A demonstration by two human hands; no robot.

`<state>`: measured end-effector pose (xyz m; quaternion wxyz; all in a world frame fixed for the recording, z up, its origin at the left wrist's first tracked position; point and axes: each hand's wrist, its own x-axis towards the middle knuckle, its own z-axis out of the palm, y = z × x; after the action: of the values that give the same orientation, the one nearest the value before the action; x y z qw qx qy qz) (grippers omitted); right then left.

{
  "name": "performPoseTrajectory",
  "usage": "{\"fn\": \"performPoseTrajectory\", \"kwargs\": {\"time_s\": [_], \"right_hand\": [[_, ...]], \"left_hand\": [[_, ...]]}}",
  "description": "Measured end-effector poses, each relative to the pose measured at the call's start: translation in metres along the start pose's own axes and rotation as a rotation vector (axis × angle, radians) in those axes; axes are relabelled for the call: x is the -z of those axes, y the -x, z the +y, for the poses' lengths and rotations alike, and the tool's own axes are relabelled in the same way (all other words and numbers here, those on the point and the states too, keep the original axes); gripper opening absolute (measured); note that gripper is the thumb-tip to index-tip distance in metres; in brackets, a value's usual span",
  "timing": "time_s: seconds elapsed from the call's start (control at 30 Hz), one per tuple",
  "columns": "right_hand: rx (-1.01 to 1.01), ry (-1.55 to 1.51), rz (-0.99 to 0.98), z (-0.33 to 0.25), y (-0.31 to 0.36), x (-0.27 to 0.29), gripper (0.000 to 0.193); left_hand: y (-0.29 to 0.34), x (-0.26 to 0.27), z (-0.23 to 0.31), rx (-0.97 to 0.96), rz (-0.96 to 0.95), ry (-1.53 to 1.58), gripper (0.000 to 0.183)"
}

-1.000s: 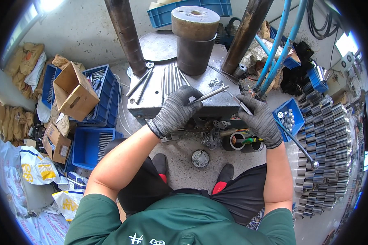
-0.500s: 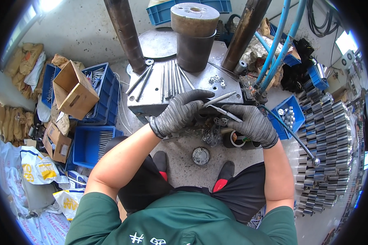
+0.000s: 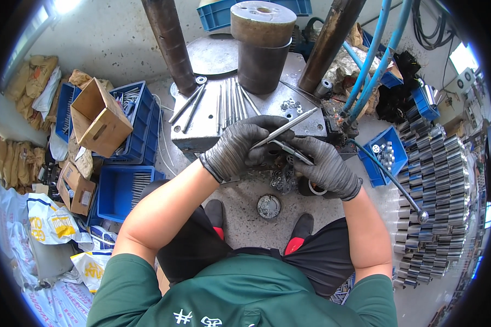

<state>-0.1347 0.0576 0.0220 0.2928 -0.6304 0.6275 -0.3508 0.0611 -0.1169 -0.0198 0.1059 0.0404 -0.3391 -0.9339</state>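
My left hand (image 3: 235, 146), in a dark grey glove, is closed around a metal rod (image 3: 293, 124) that points up and to the right. My right hand (image 3: 333, 166), gloved alike, grips a slim metal tool (image 3: 295, 151) with a narrow, bent tip. That tip lies close to my left fingers below the rod; whether it touches anything is hidden. Beyond my hands, several more rods (image 3: 230, 106) lie on the steel machine plate (image 3: 210, 121). Small metal rings (image 3: 292, 105) are scattered on its right side.
A heavy steel cylinder (image 3: 263, 60) stands on the plate between two thick columns (image 3: 169, 41) (image 3: 333, 41). Blue crates and an open cardboard box (image 3: 101, 117) are at left. At right are a blue bin (image 3: 384, 155), a ball-ended lever (image 3: 421, 216) and stacked metal tubes (image 3: 436, 201).
My hands have come closer together, and the right one has shifted left. The rod in my left hand now points more steeply upward, with the tool's tip nearer my left fingers.
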Motion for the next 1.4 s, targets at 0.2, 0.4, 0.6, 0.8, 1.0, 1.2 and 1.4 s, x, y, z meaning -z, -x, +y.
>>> {"fn": "performPoseTrajectory", "kwargs": {"time_s": [0.2, 0.4, 0.6, 0.8, 1.0, 1.2, 1.4], "right_hand": [[-0.075, 0.050, -0.027, -0.008, -0.008, -0.008, 0.046], [-0.090, -0.009, -0.046, -0.002, -0.007, 0.005, 0.045], [0.020, 0.082, -0.128, -0.004, -0.008, 0.018, 0.050], [0.015, 0.166, -0.017, 0.010, -0.004, 0.001, 0.052], [-0.245, -0.504, -0.171, 0.018, 0.005, -0.012, 0.060], [-0.261, -0.599, -0.077, 0.029, 0.004, -0.001, 0.045], [-0.015, 0.412, 0.446, 0.070, -0.009, 0.010, 0.026]], "left_hand": [[-0.001, 0.000, 0.002, 0.018, 0.013, 0.177, 0.052], [0.000, 0.000, 0.001, 0.035, -0.017, 0.178, 0.052], [-0.001, 0.000, -0.002, 0.130, -0.103, 0.285, 0.053], [0.000, -0.005, 0.000, 0.095, -0.107, 0.304, 0.054], [-0.009, 0.007, -0.004, 0.055, -0.215, 0.424, 0.055], [0.000, -0.004, 0.009, 0.004, -0.027, 0.393, 0.060], [0.000, -0.005, 0.008, -0.103, 0.099, 0.058, 0.065]]}}
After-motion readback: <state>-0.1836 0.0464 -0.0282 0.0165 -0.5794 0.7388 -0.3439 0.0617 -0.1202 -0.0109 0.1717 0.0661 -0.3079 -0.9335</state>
